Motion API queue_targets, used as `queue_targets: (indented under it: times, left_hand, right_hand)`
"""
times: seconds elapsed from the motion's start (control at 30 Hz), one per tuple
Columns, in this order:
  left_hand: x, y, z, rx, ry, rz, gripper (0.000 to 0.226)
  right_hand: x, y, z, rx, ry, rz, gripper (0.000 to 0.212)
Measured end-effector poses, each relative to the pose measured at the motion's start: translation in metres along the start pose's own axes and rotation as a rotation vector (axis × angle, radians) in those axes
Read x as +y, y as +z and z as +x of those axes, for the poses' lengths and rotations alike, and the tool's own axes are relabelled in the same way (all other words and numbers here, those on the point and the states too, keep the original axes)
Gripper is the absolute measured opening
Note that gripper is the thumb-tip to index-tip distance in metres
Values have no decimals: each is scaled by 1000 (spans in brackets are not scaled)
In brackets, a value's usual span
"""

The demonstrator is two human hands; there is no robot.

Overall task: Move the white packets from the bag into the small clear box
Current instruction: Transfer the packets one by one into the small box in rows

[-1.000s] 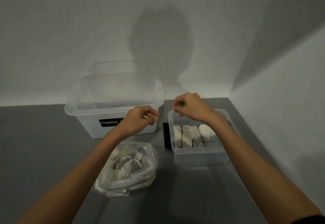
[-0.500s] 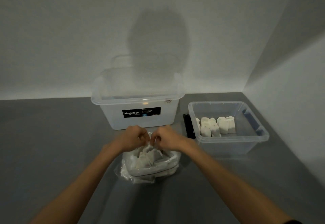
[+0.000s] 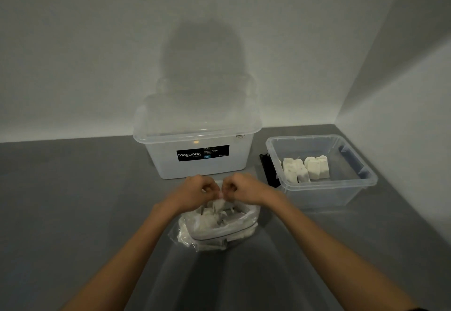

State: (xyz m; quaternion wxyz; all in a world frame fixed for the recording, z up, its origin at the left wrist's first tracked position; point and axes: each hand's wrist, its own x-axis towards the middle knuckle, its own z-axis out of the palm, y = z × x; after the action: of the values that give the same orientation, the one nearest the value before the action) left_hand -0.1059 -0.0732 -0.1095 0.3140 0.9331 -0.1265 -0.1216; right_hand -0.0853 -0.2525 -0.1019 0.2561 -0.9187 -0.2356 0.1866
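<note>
A clear plastic bag (image 3: 227, 233) with several white packets in it lies on the grey table, in front of me. Both hands meet just over its open mouth. My left hand (image 3: 195, 192) and my right hand (image 3: 246, 190) have curled fingers and together pinch the top of one white packet (image 3: 218, 205), which hangs at the bag's opening. The small clear box (image 3: 327, 186) stands to the right with several white packets (image 3: 305, 168) upright in a row along its left half.
A larger translucent box labelled Megabox (image 3: 197, 157) stands behind the bag against the back wall. A black flat object (image 3: 268, 170) leans at the small box's left side. A side wall (image 3: 402, 115) closes off the right of the table.
Both hands came back from above the small clear box to the bag's mouth and now pinch a packet there. The view shifted left, so the boxes appear further right.
</note>
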Motion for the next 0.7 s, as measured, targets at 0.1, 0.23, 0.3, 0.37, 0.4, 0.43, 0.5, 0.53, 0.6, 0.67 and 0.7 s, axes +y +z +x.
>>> queue_targets:
  times: [0.1,0.23,0.3,0.37,0.4,0.43,0.5,0.53,0.6,0.67,0.7]
  left_hand:
    - [3,1,0,11,12,-29,21]
    - [6,8,-3,149,-30,-354,10]
    - [7,11,-6,178,-88,-699,11]
    - [9,15,-8,204,-133,-923,14]
    - [10,17,-8,209,-147,-1008,16]
    - [11,18,-8,206,-156,-1080,16]
    - [15,21,-7,193,-163,-1180,17]
    - [16,21,-7,185,-162,-1210,17]
    - [17,23,-6,172,-157,-1247,19]
    - [18,22,-5,171,-149,-1259,20]
    - [19,22,-5,172,-146,-1257,21]
  right_hand:
    - [-3,-13,-3,73,-2,88,8]
    - [0,-20,-7,274,8,336,14]
    - [1,-20,-11,378,50,483,16]
    - [1,-19,-15,416,86,559,14]
    - [1,-17,-17,413,93,568,13]
    - [0,-16,-18,407,93,573,13]
    - [-2,-14,-19,413,80,595,13]
    - [-4,-13,-19,425,68,609,11]
    - [-6,-12,-18,450,39,612,8]
    - [-7,-12,-16,470,17,607,8]
    - [-8,-13,-16,479,8,613,8]
